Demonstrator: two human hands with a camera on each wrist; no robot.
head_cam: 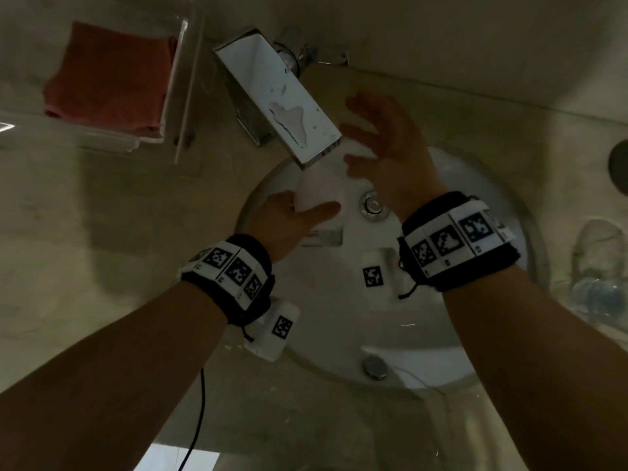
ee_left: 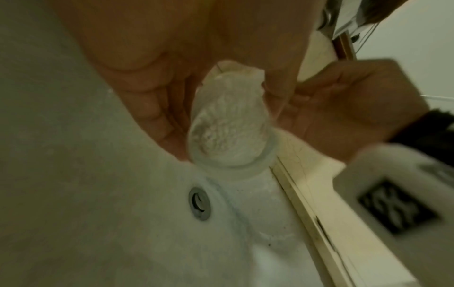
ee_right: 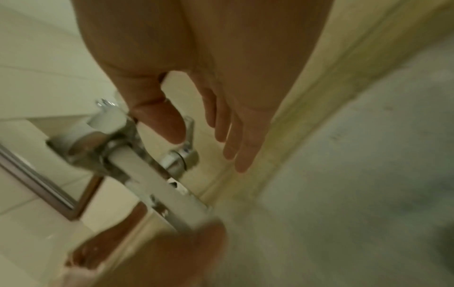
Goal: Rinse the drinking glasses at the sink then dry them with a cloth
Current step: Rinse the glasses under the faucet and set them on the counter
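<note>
My left hand point(head_cam: 307, 207) grips a clear drinking glass point(head_cam: 319, 188) just under the mouth of the flat chrome tap point(head_cam: 278, 96), over the white sink point(head_cam: 424, 334). In the left wrist view the glass point(ee_left: 230, 120) looks white with churning water, and my fingers point(ee_left: 152, 108) curl round its side. My right hand point(head_cam: 356, 134) hovers to the right of the tap with fingers spread and holds nothing. In the right wrist view its straight fingers point(ee_right: 236, 155) sit close to the tap lever point(ee_right: 181, 149) without touching it. A second clear glass point(head_cam: 599, 263) stands on the counter at the right.
A red cloth point(head_cam: 108, 76) lies folded on a clear shelf at the back left. The drain point(head_cam: 372, 205) sits in the middle of the basin and an overflow cap point(head_cam: 373, 367) on its near wall. A dark round object point(head_cam: 620, 168) is at the right edge.
</note>
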